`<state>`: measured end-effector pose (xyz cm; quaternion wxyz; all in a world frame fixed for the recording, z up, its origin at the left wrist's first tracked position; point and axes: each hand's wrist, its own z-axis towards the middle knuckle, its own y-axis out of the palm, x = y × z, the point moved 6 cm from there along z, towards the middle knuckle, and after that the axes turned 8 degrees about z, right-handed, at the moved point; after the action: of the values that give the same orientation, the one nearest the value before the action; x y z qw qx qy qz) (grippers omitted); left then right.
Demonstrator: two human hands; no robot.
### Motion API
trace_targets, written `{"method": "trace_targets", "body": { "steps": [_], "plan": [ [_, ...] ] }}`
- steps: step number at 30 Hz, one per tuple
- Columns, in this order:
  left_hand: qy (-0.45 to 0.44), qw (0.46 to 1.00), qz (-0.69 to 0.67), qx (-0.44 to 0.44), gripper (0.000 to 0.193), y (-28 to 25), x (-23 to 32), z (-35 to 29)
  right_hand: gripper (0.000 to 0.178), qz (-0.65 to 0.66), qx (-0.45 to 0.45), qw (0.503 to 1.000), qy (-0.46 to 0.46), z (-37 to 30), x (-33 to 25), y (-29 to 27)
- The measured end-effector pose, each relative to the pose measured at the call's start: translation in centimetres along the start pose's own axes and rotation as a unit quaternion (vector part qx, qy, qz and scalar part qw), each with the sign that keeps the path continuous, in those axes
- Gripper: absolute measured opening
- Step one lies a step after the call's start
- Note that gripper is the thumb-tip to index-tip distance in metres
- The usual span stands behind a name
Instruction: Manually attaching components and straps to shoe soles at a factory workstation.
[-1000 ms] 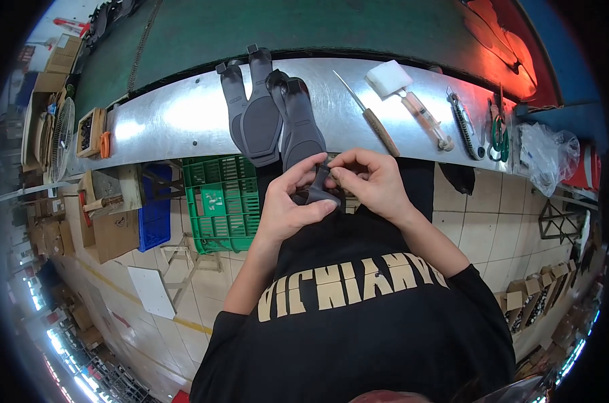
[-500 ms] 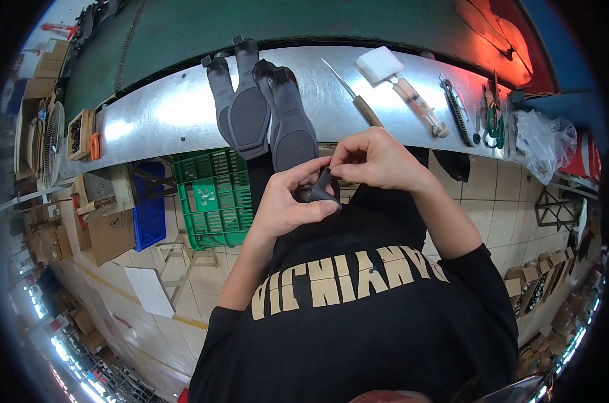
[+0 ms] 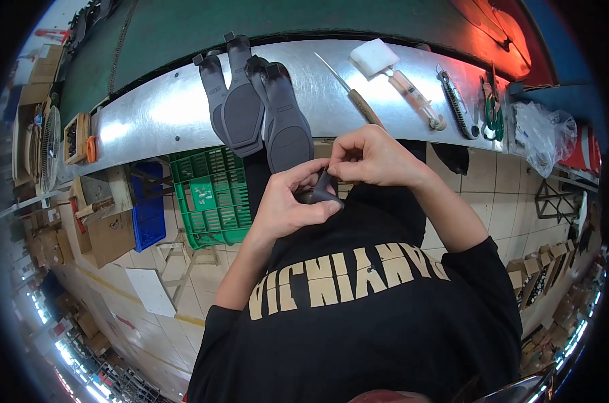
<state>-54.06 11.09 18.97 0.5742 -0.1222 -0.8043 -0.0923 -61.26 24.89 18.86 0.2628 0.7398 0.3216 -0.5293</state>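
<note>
In front of my waist, my left hand (image 3: 288, 201) is closed around a dark heeled shoe (image 3: 326, 195), its narrow heel pointing up and most of the rest hidden by my fingers. The fingers of my right hand (image 3: 375, 158) are pinched together at the tip of that heel. Whatever lies between those fingertips is too small to make out. Just beyond my hands, several dark heeled shoes (image 3: 242, 114) lie soles up on the metal bench edge (image 3: 150, 107). A wooden-handled awl (image 3: 363, 107) rests close to my right hand.
To the right on the bench lie a white foam block (image 3: 373, 58), a syringe (image 3: 412, 93), a utility knife (image 3: 456, 104), green-handled scissors (image 3: 494, 119) and a clear plastic bag (image 3: 545, 134). A green conveyor belt (image 3: 264, 17) runs behind. Below stands a green crate (image 3: 207, 201).
The view has shifted slightly, so the bench things sit a little to the left and higher. My hands keep nearly the same hold and place.
</note>
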Motion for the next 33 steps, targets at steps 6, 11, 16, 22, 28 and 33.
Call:
{"method": "trace_targets", "body": {
  "steps": [6, 11, 16, 22, 28, 33],
  "plan": [
    [-0.013, 1.0, -0.023, -0.01, 0.071, -0.2, 0.1, -0.1, 0.015, 0.155, 0.033, 0.986, 0.055, -0.3, 1.3, 0.3],
    [-0.018, 1.0, -0.02, -0.008, 0.073, -0.3, 0.2, 0.0, 0.013, 0.186, 0.039, 0.98, 0.062, -0.4, 1.7, 0.2],
    [-0.013, 1.0, -0.003, -0.01, 0.069, 0.1, 0.1, 0.1, 0.013, 0.134, 0.006, 0.99, 0.051, -0.3, 1.3, 0.1],
    [0.011, 1.0, 0.022, 0.013, 0.066, 0.3, 0.5, 0.1, 0.006, 0.097, -0.01, 0.993, 0.06, -0.2, 1.2, 0.1],
    [0.008, 1.0, 0.002, 0.017, 0.066, 0.2, 0.6, 0.1, 0.007, 0.16, 0.017, 0.986, 0.036, -0.4, 1.7, 0.1],
    [-0.001, 0.999, 0.004, 0.043, 0.066, -0.3, 0.5, 0.1, 0.009, 0.11, 0.114, 0.987, -0.022, -1.5, 0.6, 0.4]
  ]
}}
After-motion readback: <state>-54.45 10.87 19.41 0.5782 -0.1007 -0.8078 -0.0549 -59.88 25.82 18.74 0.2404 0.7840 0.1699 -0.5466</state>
